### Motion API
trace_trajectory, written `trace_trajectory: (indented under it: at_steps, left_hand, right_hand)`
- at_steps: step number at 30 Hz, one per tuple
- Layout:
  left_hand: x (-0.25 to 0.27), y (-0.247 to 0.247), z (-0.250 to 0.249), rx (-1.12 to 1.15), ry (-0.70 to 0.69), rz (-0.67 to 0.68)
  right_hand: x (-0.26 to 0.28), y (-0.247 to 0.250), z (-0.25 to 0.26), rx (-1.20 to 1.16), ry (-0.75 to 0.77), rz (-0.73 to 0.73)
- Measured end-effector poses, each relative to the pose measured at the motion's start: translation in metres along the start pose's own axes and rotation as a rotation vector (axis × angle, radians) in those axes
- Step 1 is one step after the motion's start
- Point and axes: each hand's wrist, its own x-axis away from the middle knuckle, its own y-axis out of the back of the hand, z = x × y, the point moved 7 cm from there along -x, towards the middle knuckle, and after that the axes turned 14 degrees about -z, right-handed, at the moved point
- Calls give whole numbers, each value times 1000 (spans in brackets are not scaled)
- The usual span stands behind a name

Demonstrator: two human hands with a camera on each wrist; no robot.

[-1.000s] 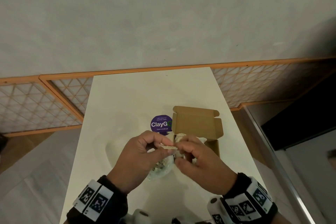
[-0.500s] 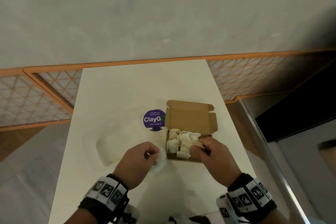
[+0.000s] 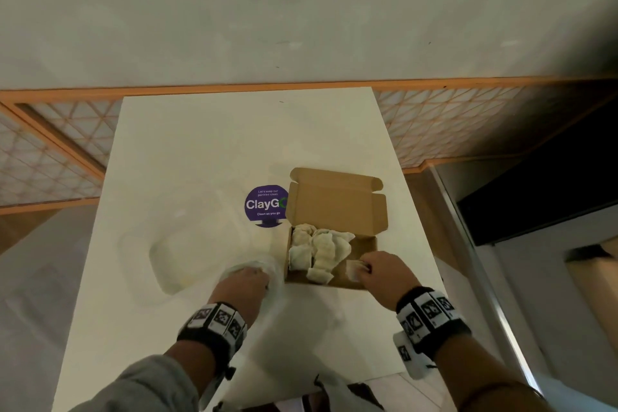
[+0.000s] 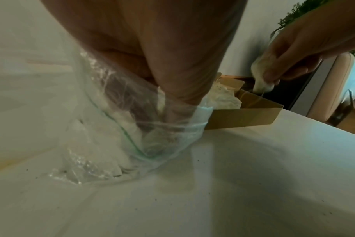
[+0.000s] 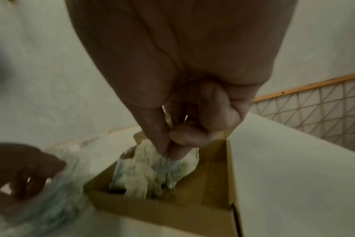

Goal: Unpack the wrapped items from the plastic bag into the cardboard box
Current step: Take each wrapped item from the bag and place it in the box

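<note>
We keep our left hand [image 3: 245, 281] clenched on the crumpled clear plastic bag [image 4: 132, 137] at 9 o'clock of the open brown cardboard box [image 3: 366, 246], steadying it on the white table [image 3: 207, 150], while our right hand's [image 3: 384, 273] fingers [image 5: 179, 136] pinch a pale wrapped item [image 3: 353, 267] above the box's empty right side.

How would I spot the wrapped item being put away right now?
Find the open cardboard box on the white table, right of the purple sticker. Unlike the pale bundles lying inside, this wrapped item is pinched in the right hand over the box's near right corner.
</note>
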Motion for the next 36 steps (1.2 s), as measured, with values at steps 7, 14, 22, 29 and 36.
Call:
trace_trajectory:
  at_steps: [7,14,22,29,36]
  left_hand:
    - [1,22,-11,-42,-64,-45]
    - [10,19,-1,-6,72,50]
    - [7,17,7,26,98,71]
    - [10,22,10,28,67,96]
    - [28,41,9,105,46,-10]
  right_hand:
    - [-38,-57,4,129,-95,151]
    - [-56,-47,5,51,-170,70]
    - [-18,-7,36,110,-22,23]
    - [-19,-51,90,-29,172,176]
    - [-39,-91,102,302,256,215]
